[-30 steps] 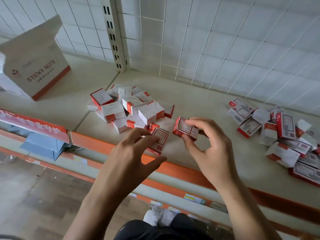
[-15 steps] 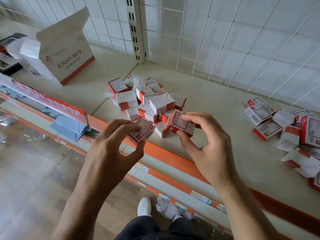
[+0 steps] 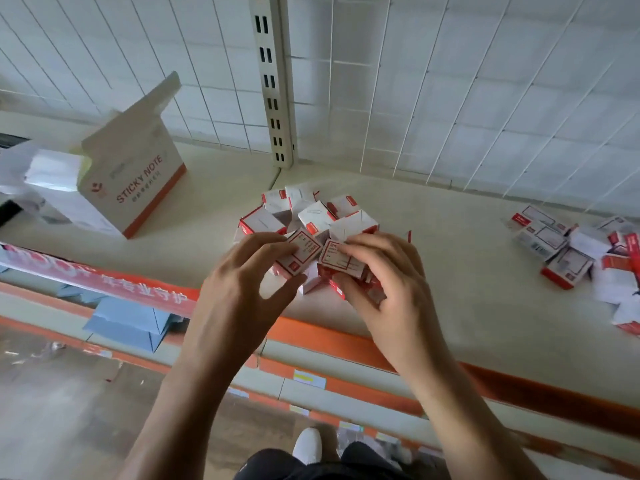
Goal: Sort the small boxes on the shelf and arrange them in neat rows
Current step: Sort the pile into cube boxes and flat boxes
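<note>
A heap of small red-and-white boxes [image 3: 317, 216] lies in the middle of the cream shelf [image 3: 450, 271]. My left hand [image 3: 242, 289] grips one small box [image 3: 302, 251] at the heap's front edge, its label up. Right beside it my right hand [image 3: 388, 289] holds another small box [image 3: 341, 259], and the two boxes nearly touch. The front boxes of the heap are partly hidden under my fingers. A second loose heap of the same boxes [image 3: 575, 251] lies at the right end of the shelf.
An open white carton marked STICKY NOTE [image 3: 138, 181] stands at the left on the shelf. A wire grid back wall [image 3: 450, 98] with a slotted upright [image 3: 273, 81] closes the rear. The shelf's orange front rail [image 3: 346, 341] runs below my hands; blue packs [image 3: 128, 323] lie lower.
Both hands have come together at the front of the middle heap, each with its box. The view has swung left, so the right heap sits nearer the frame's edge.
</note>
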A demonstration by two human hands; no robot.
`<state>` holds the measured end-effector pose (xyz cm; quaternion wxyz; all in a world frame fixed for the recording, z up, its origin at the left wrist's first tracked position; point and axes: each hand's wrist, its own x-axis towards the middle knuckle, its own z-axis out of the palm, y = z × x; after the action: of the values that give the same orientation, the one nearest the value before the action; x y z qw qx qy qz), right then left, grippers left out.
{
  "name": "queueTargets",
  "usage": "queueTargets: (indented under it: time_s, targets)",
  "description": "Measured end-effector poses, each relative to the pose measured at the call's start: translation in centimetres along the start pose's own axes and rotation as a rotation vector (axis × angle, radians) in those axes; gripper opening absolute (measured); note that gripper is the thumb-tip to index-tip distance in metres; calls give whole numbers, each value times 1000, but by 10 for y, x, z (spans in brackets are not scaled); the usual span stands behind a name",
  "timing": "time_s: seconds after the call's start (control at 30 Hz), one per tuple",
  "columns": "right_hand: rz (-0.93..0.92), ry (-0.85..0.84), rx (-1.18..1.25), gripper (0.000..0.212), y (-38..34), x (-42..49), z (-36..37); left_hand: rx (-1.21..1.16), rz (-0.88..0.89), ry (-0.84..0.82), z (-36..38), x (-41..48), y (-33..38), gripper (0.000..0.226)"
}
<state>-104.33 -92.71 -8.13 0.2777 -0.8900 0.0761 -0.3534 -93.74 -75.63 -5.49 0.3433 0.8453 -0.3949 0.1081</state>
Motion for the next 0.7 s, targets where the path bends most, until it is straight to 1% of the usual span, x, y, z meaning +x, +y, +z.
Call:
queueTargets:
  time_s: [0.17,0.27,0.5,0.6,0.7]
  targets:
    - [52,49,-119,34,-4,8,10,-75,29,-40,7,16,-18,29]
    - [104,51,-185,36,-4,15,13,-85,44,-62,12,24,-23,33]
    - [180,43,-301,40,3,27,17,13,4,-120,19,43,-29,34]
    - [178,11,-288,43,6,30,16,42,12,-136,18,47,-30,36]
    - [169,29,-254,50,4,24,10,96,70,-140,13,47,-26,39]
